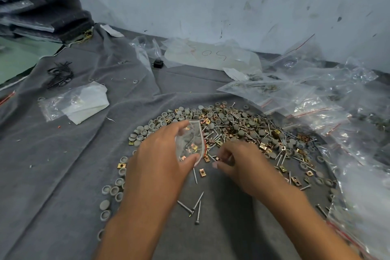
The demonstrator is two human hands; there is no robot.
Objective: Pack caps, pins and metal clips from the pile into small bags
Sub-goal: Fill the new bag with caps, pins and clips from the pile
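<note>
Dim, flat, bluish light with faint shadows; glare on the plastic bags (316, 99), wide-angle bending and blur at the edges

A grey felt cloth (69, 175), creased in long folds, covers the whole work surface up to the wall. Spread across its middle lies a pile (242, 131) of grey caps, pins and brass-coloured metal clips, with a curved row of caps (114, 190) trailing off its left edge and a few loose pins (195, 207) near the front. To the left rest a clear bag with white paper (82, 103) and a bundle of dark pins (60, 75), a small black block (158, 63) sits further back, and heaps of clear zip bags (316, 99) crowd the right side.
</note>
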